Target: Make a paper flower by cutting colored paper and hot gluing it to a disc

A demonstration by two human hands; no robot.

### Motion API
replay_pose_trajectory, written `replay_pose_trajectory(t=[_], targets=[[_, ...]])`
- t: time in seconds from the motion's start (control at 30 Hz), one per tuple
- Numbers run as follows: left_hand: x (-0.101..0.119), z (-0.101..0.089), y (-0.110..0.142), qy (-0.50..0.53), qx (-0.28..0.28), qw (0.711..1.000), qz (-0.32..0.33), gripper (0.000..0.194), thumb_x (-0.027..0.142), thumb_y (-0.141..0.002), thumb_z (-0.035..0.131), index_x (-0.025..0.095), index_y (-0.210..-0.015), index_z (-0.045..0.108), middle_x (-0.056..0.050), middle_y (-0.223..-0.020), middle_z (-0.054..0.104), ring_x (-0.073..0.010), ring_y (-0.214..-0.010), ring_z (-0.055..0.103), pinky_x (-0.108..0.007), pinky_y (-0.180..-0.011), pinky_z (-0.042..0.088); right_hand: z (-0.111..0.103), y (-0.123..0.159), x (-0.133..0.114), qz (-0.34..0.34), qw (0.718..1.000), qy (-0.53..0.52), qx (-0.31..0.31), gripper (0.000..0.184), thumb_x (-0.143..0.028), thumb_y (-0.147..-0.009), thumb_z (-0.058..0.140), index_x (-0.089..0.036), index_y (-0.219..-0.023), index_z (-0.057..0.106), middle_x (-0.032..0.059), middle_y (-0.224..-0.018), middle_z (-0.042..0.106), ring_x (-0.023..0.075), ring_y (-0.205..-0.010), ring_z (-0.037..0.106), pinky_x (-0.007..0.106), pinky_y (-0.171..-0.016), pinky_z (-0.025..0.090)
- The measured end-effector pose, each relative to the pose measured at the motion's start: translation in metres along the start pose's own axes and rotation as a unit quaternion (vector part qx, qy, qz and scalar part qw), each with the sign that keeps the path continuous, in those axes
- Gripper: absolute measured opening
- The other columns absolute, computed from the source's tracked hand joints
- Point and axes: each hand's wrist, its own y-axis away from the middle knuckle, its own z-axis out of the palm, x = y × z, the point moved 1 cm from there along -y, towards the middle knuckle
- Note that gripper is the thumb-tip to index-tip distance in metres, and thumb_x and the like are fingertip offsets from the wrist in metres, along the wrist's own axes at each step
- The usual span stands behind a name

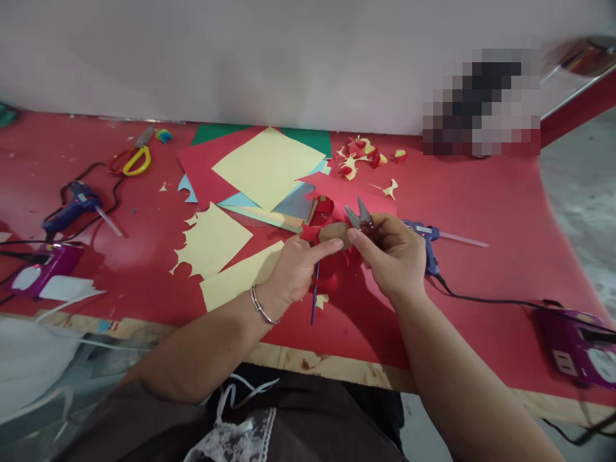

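Note:
My left hand [297, 264] pinches a small rounded brown piece, apparently cardboard [331, 233], together with red paper [310, 232]. Beside it, my right hand [397, 256] is closed around a pair of scissors [360, 217]. The scissor blades are spread and point up and away from me, just past the brown piece's right edge. Fingers cover most of the scissor handles. Beneath my hands lie more red paper and a thin blue stick [314, 296]. A jagged-edged red sheet [353, 189] lies just beyond them.
Yellow sheets [269, 168] are stacked over red, blue and green paper. A cut yellow sheet [216, 239] lies left. Paper scraps [359, 155] are heaped behind. Blue glue guns [77, 204] with cords flank both sides, near purple power strips [570, 343]. Red-and-yellow scissors [137, 160] lie back left.

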Motion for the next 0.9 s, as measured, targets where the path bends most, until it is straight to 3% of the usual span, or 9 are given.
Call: replay_pose_trajectory(t=[0.13, 0.37, 0.5, 0.73, 0.9], targets=[[0.003, -0.011, -0.007, -0.069, 0.041, 0.996, 0.026, 0.049, 0.043, -0.073, 0.099, 0.022, -0.060, 0.057, 0.006, -0.051, 0.048, -0.0166, -0.066, 0.064, -0.032, -0.066, 0.054, -0.006, -0.003, 0.001, 0.015, 0.999, 0.026, -0.016, 0.033, -0.052, -0.091, 0.079, -0.020, -0.102, 0.077, -0.0032, -0.067, 0.051, 0.0130, -0.058, 0.043, 0.028, -0.053, 0.034], [0.013, -0.021, -0.014, -0.065, 0.003, 0.997, 0.040, 0.044, 0.046, -0.076, 0.096, 0.022, -0.066, 0.061, 0.000, -0.063, 0.065, -0.0193, -0.074, 0.069, -0.035, -0.071, 0.057, -0.011, -0.007, -0.002, 0.040, 0.987, 0.004, -0.156, 0.041, -0.059, -0.096, 0.074, -0.018, -0.101, 0.076, -0.0059, -0.060, 0.046, 0.0107, -0.053, 0.038, 0.027, -0.050, 0.030], [0.014, -0.021, -0.015, -0.065, -0.010, 0.997, 0.035, 0.043, 0.045, -0.075, 0.097, 0.023, -0.066, 0.061, 0.001, -0.062, 0.064, -0.0199, -0.076, 0.069, -0.035, -0.072, 0.057, -0.010, -0.006, -0.001, 0.072, 0.972, -0.030, -0.222, 0.049, -0.066, -0.101, 0.066, -0.018, -0.091, 0.072, -0.0067, -0.057, 0.042, 0.0091, -0.050, 0.034, 0.026, -0.048, 0.026], [0.017, -0.015, -0.012, -0.029, -0.023, 0.999, 0.020, 0.055, 0.046, -0.069, 0.100, 0.020, -0.055, 0.053, 0.004, -0.057, 0.057, -0.0118, -0.062, 0.062, -0.030, -0.068, 0.056, -0.012, -0.007, 0.000, 0.144, 0.948, -0.130, -0.251, 0.056, -0.073, -0.095, 0.071, -0.017, -0.091, 0.071, -0.0077, -0.058, 0.038, 0.0075, -0.049, 0.028, 0.025, -0.044, 0.019], [0.016, -0.018, -0.012, -0.031, -0.048, 0.998, 0.012, 0.050, 0.043, -0.070, 0.101, 0.018, -0.057, 0.060, 0.001, -0.062, 0.066, -0.0144, -0.068, 0.069, -0.031, -0.073, 0.061, -0.013, -0.008, -0.004, 0.146, 0.944, -0.149, -0.257, 0.060, -0.077, -0.091, 0.073, -0.018, -0.085, 0.068, -0.0081, -0.056, 0.035, 0.0068, -0.048, 0.024, 0.024, -0.043, 0.016]])
